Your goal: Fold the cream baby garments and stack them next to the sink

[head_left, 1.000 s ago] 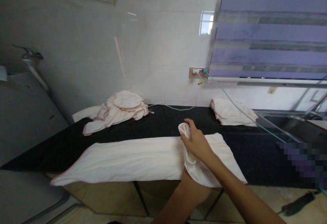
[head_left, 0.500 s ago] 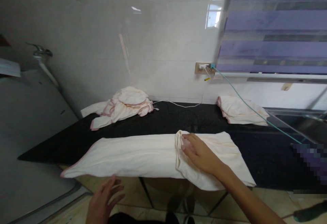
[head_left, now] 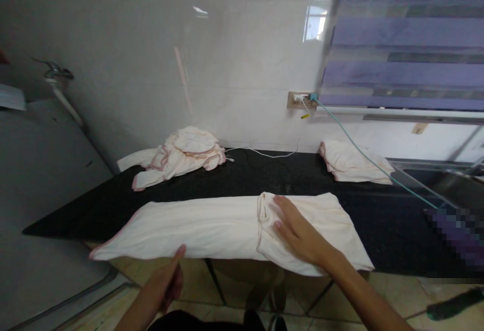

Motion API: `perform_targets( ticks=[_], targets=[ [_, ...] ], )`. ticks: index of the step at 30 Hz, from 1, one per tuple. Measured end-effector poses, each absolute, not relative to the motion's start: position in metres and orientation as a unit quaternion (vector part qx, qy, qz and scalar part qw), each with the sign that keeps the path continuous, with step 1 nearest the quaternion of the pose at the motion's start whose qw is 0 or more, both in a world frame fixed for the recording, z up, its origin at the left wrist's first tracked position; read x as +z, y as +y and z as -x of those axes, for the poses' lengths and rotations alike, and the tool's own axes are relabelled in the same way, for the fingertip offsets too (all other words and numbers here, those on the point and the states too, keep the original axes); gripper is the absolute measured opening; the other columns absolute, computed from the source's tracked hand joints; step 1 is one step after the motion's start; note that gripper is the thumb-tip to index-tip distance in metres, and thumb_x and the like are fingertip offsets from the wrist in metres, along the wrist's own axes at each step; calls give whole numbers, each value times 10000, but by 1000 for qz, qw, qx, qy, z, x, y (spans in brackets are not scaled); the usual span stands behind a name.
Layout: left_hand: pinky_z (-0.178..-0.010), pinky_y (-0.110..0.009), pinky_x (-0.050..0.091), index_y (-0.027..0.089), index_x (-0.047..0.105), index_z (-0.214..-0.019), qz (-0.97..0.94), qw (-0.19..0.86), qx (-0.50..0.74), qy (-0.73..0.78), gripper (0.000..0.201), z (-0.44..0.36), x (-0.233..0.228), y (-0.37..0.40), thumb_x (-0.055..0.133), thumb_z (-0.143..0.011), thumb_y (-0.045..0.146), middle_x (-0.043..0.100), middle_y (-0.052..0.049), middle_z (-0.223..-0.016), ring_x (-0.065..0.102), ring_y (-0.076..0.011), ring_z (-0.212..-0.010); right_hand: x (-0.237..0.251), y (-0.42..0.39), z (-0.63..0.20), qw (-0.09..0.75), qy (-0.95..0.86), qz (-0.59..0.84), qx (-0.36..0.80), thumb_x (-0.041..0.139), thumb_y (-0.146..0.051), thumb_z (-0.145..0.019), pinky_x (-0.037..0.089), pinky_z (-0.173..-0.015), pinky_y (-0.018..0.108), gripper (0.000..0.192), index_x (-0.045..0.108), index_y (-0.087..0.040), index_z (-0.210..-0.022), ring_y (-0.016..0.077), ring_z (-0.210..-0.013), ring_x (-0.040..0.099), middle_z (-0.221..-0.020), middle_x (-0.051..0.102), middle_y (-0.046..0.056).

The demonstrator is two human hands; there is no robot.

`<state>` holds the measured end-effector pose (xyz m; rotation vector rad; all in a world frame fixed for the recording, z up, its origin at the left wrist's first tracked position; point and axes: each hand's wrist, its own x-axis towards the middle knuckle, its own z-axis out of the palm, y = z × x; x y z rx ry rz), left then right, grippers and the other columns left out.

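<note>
A long cream cloth (head_left: pixel 204 225) with a pink trimmed edge at its left end lies along the front of the black countertop, its near side hanging a little over the edge. Toward the right, part of it is folded over in layers. My right hand (head_left: pixel 302 233) rests on this folded part, palm down with the fingers stretched out. At the cloth's near edge, left of centre, is my left hand (head_left: pixel 170 280). Its upper finger points up onto the fabric while the others bend loosely below; nothing shows in its grasp.
A crumpled cream cloth heap (head_left: pixel 185 152) with pink trim sits at the back left of the black countertop (head_left: pixel 242 182). A folded cloth (head_left: pixel 357 162) lies back right by a sink (head_left: pixel 461 185). A green cord (head_left: pixel 351 139) runs from the wall socket (head_left: pixel 300 100) toward a blurred purple item.
My left hand has moved slightly right and up to the cloth's near edge, and its lower fingers have bent in. My right hand stays on the folded part, its fingers a little flatter.
</note>
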<state>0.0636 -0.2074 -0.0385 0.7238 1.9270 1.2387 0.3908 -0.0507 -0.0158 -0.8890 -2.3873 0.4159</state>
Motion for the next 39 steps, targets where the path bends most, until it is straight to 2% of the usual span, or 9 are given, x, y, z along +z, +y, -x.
perform_targets(
  ticks=[4,8,11,14,17,20,24,28,39],
  targets=[
    [-548,-284,375,229,480,-543,-434,254,335,797,573,-60,-32,-218,570,-792,736,455,19,-431,474,-170,-464,-13,-41,-460,406,-757,505,85,442,-524,-995,452,-1128,509,547,497,-174,-1411,311,-1341,533,-1427,554,191],
    [-619,-292,420,227,552,-670,-531,124,279,791,487,-63,-13,-200,466,-908,643,565,17,-579,573,-183,-602,-25,-21,-542,306,-660,682,81,579,-616,-861,542,-940,508,791,459,-62,-1413,373,-1087,668,-1223,647,256],
    [-929,-373,515,224,685,-992,-617,49,304,724,403,-75,-9,-172,419,-984,526,746,-58,-1012,684,-241,-998,-34,-13,-568,255,-631,706,195,651,-630,-800,558,-857,431,825,487,-54,-1367,339,-965,713,-1062,725,213],
    [-1208,-462,363,195,617,-1362,-713,4,303,632,499,-94,-16,-145,442,-1005,496,602,-110,-1463,504,-280,-1401,-37,-10,-563,226,-634,700,237,674,-659,-763,542,-783,385,716,627,-60,-1152,317,-900,717,-1002,738,206],
    [-1251,-506,306,208,462,-1548,-765,-6,244,597,631,-119,-25,-130,495,-1000,518,435,-90,-1622,320,-304,-1537,-37,-6,-547,191,-659,676,269,642,-670,-762,485,-642,338,577,687,-102,-848,266,-748,677,-848,730,162],
    [-1240,-567,300,238,393,-1599,-776,-9,191,601,676,-145,-32,-125,493,-1005,546,407,-82,-1638,304,-341,-1541,-38,-2,-537,217,-685,626,303,638,-619,-747,422,-563,298,508,701,-118,-809,215,-658,614,-744,705,99],
    [-1216,-644,281,271,383,-1606,-767,-9,155,623,651,-168,-32,-122,443,-1026,561,444,-84,-1612,343,-373,-1519,-40,2,-540,311,-695,580,288,631,-562,-767,493,-667,310,470,715,-135,-946,238,-789,650,-881,736,93],
    [-1210,-663,267,289,346,-1618,-766,21,142,626,648,-179,-26,-115,434,-1032,550,399,-77,-1640,295,-371,-1541,-35,4,-559,320,-695,592,252,610,-584,-790,478,-638,308,421,658,-168,-831,220,-739,618,-821,702,79],
    [-1261,-563,255,172,454,-1548,-802,87,192,558,737,-259,6,-85,653,-896,450,356,-132,-1660,246,-374,-1558,1,4,-661,345,-661,650,146,668,-638,-751,511,-739,411,462,663,-195,-880,290,-803,661,-919,730,152]
  ],
)
